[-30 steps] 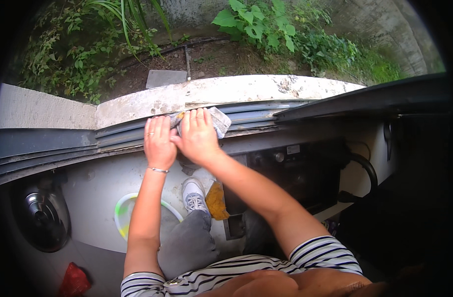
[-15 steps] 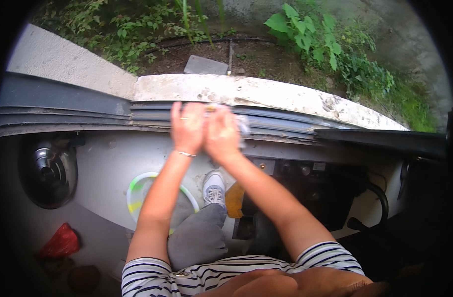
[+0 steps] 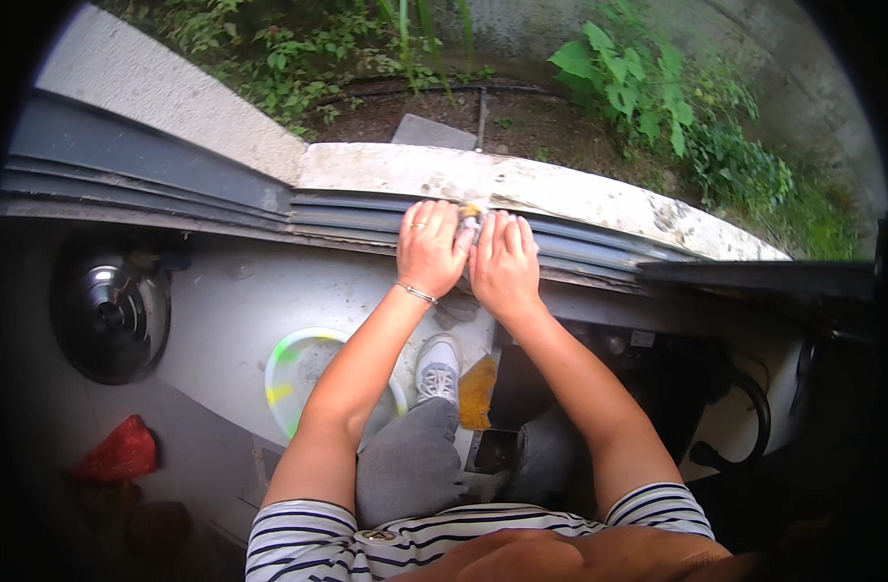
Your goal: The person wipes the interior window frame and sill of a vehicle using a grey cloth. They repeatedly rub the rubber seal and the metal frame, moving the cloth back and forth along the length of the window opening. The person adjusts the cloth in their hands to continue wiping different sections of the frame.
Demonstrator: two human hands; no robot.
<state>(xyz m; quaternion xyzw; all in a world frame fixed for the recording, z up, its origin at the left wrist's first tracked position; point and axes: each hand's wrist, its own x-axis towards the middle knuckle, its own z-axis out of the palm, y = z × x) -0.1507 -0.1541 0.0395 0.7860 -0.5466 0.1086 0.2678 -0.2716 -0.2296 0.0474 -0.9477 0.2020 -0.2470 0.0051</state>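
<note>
My left hand (image 3: 429, 248) and right hand (image 3: 503, 264) have slid rightward along the dark window track (image 3: 221, 199) and now lie side by side, palms down, pressing a small cloth (image 3: 469, 223) between them. Only its far edge shows.

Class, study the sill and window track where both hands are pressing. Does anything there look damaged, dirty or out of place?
Yes. The sill beyond the track looks weathered: its pale surface is stained, with dark blotches. The left hand and right hand press a small cloth into the track. Nothing looks spilled or askew.
</note>
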